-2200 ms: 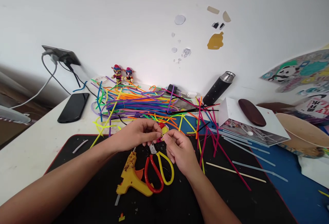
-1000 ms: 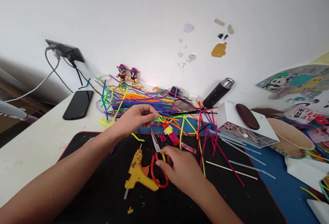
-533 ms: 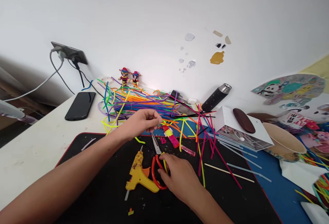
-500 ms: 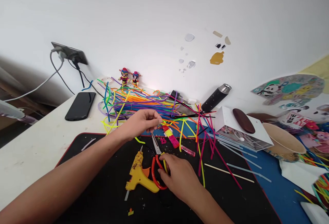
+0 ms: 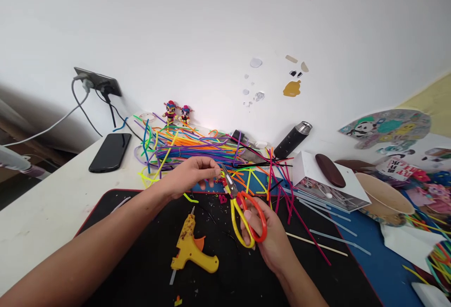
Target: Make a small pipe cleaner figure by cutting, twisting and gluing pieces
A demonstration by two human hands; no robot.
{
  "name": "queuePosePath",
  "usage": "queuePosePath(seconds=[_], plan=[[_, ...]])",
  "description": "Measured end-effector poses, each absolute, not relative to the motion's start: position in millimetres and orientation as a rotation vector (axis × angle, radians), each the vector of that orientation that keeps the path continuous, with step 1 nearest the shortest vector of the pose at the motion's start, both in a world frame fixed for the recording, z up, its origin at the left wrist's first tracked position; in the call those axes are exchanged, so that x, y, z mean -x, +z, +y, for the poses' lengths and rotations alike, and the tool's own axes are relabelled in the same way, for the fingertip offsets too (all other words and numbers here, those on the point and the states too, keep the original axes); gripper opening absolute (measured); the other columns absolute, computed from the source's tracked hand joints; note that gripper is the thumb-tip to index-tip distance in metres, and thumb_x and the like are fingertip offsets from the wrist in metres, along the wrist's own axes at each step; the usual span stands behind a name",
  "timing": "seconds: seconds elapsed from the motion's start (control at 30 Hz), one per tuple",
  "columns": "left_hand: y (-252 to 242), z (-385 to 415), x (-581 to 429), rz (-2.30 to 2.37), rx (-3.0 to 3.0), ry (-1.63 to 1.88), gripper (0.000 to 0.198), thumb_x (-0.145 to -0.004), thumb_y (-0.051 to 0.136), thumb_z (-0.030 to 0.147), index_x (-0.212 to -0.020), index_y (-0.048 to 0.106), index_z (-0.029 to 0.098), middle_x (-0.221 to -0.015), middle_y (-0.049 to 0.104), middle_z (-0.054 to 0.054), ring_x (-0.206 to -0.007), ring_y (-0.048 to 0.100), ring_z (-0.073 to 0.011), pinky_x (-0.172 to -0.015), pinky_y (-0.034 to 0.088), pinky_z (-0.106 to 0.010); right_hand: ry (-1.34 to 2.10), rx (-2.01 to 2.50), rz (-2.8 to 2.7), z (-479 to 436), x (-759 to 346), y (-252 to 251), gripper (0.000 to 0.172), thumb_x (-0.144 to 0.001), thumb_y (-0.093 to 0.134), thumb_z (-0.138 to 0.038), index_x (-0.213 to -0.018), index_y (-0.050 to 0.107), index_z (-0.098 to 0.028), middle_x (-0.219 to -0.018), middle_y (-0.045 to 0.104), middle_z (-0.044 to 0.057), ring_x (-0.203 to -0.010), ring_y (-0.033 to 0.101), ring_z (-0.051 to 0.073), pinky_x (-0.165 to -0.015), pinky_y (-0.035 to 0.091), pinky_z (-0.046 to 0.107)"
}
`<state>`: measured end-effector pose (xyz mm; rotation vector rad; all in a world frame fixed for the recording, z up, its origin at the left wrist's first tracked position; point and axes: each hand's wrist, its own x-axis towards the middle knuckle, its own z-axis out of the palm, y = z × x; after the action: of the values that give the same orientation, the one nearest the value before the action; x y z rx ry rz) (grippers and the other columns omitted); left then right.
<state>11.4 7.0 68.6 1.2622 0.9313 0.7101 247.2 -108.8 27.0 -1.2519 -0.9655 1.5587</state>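
My right hand (image 5: pixel 269 232) grips a pair of scissors (image 5: pixel 251 220) by its red and yellow handles. The blades point up and left, their tips close to the fingertips of my left hand (image 5: pixel 193 175). Thumb and forefinger of that left hand are pinched together; what sits between them is too small to make out, though a bit of yellow shows beside the tips. Behind the scissors, a red, yellow and pink pipe-cleaner piece is mostly hidden. A yellow glue gun (image 5: pixel 192 246) lies on the black mat (image 5: pixel 141 246) below my left hand.
Bundled pipe cleaners (image 5: pixel 197 152) lie along the wall, with two small figures (image 5: pixel 170 112) behind them. A phone (image 5: pixel 110 153) rests at the left. To the right are a black flask (image 5: pixel 292 140), a white box (image 5: pixel 306 170), glue sticks (image 5: pixel 333 235) and a bowl (image 5: pixel 384 194).
My right hand has lifted the scissors off the mat near the glue gun, turned them and brought the blades up to my left fingertips. My left hand stays nearly in place.
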Motion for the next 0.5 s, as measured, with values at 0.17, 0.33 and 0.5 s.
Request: queuePosePath(seconds=[0.17,0.33,0.5], plan=[[64.8,3.9,-15.7,0.856,-1.128,0.633,0.041,-0.071,0.09,0.048,-0.082,0.069,0.016,-0.085,0.074,-0.004,-0.08,0.072,-0.0151,-0.061,0.055,-0.02,1.632,1.15,-0.842,-107.7,-240.6,23.2,0.049,-0.081,0.085,-0.055,-0.105,0.063,-0.019,-0.068,0.062,-0.003,-0.039,0.048,0.007,-0.035,0.029,0.018],[68.2,0.9,-15.7,0.794,-1.051,0.663,0.044,-0.071,0.092,0.049,-0.084,0.068,0.015,-0.083,0.075,-0.005,-0.079,0.076,-0.0163,-0.066,0.058,-0.02,1.755,1.062,-0.814,-108.9,-233.7,21.9,0.053,-0.085,0.081,-0.059,-0.113,0.061,-0.019,-0.076,0.067,0.001,-0.043,0.056,0.01,-0.035,0.032,0.017],[72.8,-9.8,-22.9,0.745,-1.123,0.595,0.039,-0.075,0.09,0.046,-0.085,0.069,0.015,-0.08,0.076,-0.005,-0.078,0.077,-0.0172,-0.072,0.06,-0.024,1.866,0.942,-0.963,-110.1,-223.4,20.8,0.058,-0.093,0.072,-0.065,-0.126,0.054,-0.021,-0.078,0.07,0.0,-0.04,0.056,0.01,-0.04,0.043,0.02]])
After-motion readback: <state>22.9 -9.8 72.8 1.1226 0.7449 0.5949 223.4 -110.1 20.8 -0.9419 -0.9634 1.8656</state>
